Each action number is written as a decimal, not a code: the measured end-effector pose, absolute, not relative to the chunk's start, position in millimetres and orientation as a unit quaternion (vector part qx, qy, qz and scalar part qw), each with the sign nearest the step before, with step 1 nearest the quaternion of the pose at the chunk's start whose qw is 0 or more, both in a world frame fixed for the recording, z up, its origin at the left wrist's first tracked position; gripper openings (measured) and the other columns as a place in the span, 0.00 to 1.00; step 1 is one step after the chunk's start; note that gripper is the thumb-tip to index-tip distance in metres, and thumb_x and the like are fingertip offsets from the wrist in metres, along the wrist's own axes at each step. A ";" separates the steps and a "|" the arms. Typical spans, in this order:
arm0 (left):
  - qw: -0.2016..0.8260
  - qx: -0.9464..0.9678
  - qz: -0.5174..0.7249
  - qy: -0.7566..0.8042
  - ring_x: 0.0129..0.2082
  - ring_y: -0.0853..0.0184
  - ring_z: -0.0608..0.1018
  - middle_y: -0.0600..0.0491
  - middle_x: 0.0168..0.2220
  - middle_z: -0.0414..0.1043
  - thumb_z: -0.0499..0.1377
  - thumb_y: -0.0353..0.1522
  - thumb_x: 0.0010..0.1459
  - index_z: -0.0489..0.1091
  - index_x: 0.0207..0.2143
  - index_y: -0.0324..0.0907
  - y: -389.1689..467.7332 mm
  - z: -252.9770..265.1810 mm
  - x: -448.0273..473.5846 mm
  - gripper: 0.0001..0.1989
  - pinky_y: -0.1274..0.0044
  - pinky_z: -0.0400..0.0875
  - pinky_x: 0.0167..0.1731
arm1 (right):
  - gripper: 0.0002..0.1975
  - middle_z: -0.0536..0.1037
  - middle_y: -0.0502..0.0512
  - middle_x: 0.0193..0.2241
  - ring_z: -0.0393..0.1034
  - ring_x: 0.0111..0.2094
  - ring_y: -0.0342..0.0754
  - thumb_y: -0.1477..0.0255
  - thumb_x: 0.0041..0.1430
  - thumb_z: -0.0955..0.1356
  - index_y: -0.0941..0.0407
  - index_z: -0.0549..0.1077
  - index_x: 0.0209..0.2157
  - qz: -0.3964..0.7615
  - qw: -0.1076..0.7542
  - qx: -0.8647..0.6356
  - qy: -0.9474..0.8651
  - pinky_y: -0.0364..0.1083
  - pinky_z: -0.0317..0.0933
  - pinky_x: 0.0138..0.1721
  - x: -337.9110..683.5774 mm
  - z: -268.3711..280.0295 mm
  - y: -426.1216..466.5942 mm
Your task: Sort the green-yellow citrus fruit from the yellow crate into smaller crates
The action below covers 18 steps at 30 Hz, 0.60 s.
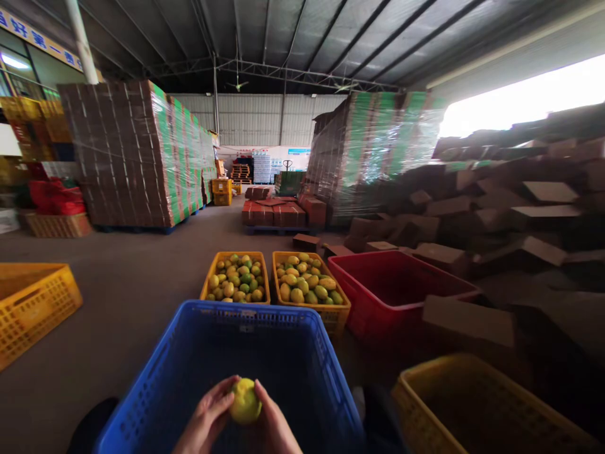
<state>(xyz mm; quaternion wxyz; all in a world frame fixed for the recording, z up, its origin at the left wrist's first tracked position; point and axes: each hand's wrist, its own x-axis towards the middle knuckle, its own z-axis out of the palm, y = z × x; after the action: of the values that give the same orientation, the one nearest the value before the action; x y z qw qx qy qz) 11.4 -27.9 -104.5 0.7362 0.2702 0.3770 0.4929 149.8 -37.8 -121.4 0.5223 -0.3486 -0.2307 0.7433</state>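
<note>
You have one yellow-green fruit (246,405) between your two hands, above the near part of the blue crate (283,313); take that fruit as the centre of the dial, with twelve straight ahead. Your left hand (208,413) grips it from nine o'clock, its digits curved against that flank, and your right hand (277,424) closes the pinch from three, one digit laid along the peel; I cannot tell what any fingers hidden underneath are doing. The step in hand looks to be handling this single piece, perhaps turning it or checking its skin, with its lumpy top facing up. Just beyond the blue crate's far rim, the left fruit crate (266,282) sits at twelve and the right fruit crate (336,316) at one, both well filled with yellow and green fruit. A red crate (362,315) is at two, an orange-yellow crate (420,413) at three and a yellow lattice crate (42,315) near ten. The blue crate's floor is too dark to read. As I judge it, your next move calls for an even, light pressure from both sides, since a rounded piece could roll out if either hand let go first
</note>
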 end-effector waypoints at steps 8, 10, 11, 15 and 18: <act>0.735 0.282 0.424 0.447 0.41 0.62 0.79 0.47 0.42 0.78 0.71 0.43 0.42 0.76 0.41 0.42 -31.8 -97.4 3.0 0.24 0.74 0.73 0.42 | 0.25 0.75 0.50 0.26 0.67 0.22 0.42 0.56 0.40 0.76 0.55 0.72 0.38 0.658 0.520 -0.447 -0.310 0.40 0.58 0.22 160.3 -104.3 -44.1; 0.742 0.268 0.404 0.463 0.37 0.63 0.80 0.46 0.40 0.78 0.70 0.44 0.44 0.75 0.42 0.40 -33.4 -93.2 0.6 0.24 0.73 0.74 0.40 | 0.28 0.75 0.49 0.30 0.68 0.24 0.43 0.63 0.35 0.78 0.53 0.70 0.40 0.606 0.527 -0.472 -0.363 0.41 0.61 0.24 160.6 -100.3 -44.8; 0.745 0.266 0.395 0.467 0.36 0.63 0.80 0.46 0.40 0.78 0.69 0.44 0.45 0.75 0.42 0.40 -34.1 -91.1 -0.3 0.24 0.73 0.74 0.39 | 0.31 0.75 0.48 0.33 0.68 0.25 0.42 0.67 0.30 0.79 0.51 0.69 0.40 0.583 0.536 -0.478 -0.380 0.42 0.62 0.25 160.0 -98.8 -45.3; 0.744 0.261 0.404 0.464 0.36 0.64 0.80 0.46 0.40 0.78 0.70 0.42 0.45 0.75 0.40 0.38 -36.4 -84.8 -2.7 0.23 0.73 0.75 0.40 | 0.27 0.75 0.49 0.38 0.69 0.28 0.41 0.67 0.31 0.79 0.52 0.70 0.37 0.574 0.521 -0.479 -0.412 0.42 0.65 0.30 157.2 -94.6 -46.9; 0.731 0.270 0.448 0.439 0.39 0.64 0.79 0.48 0.42 0.76 0.73 0.36 0.40 0.75 0.41 0.40 -39.4 -81.7 -3.9 0.24 0.73 0.74 0.42 | 0.20 0.76 0.50 0.33 0.72 0.30 0.44 0.59 0.42 0.75 0.54 0.70 0.35 0.618 0.503 -0.473 -0.376 0.44 0.67 0.34 158.2 -92.2 -46.9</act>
<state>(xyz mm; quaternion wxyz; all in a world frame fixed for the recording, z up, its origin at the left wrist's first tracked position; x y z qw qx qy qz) -3.9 -39.4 -81.7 0.7308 0.2705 0.4385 0.4477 158.2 -46.9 -92.2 0.5029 -0.4727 -0.3759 0.6184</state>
